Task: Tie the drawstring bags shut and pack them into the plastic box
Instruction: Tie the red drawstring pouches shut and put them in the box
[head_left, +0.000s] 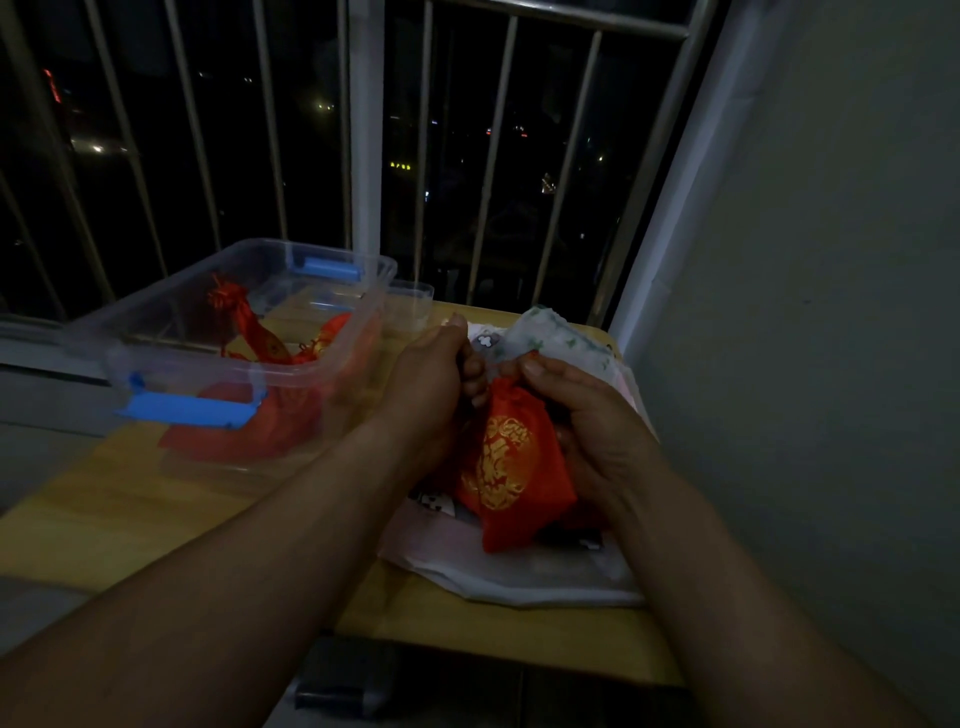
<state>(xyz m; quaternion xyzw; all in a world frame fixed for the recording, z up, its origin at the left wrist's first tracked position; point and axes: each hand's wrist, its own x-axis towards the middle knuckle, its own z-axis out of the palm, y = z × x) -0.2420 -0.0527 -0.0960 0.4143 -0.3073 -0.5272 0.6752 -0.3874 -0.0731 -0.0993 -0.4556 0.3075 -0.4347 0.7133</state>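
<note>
Wooden desk (104, 509): left hand (431, 384) & right hand (587, 415) pinch red gold-embroidered drawstring bag (509, 467) at neck, prob mid-tie; few red bags (260, 343) in clear plastic box (187, 410)

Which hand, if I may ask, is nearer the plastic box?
Left. The left hand is just right of the box; the right hand is farther right, past the red bag.

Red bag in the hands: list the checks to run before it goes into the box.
1. Red bag gripped: ok, left hand and right hand both hold it at its top.
2. Tied shut: cannot tell, the hands cover its top.
3. Plastic box open on top: ok.
4. Room in the box: ok, the red bags inside leave space.
5. Box within reach: ok, it stands just left of the hands on the table.
</note>
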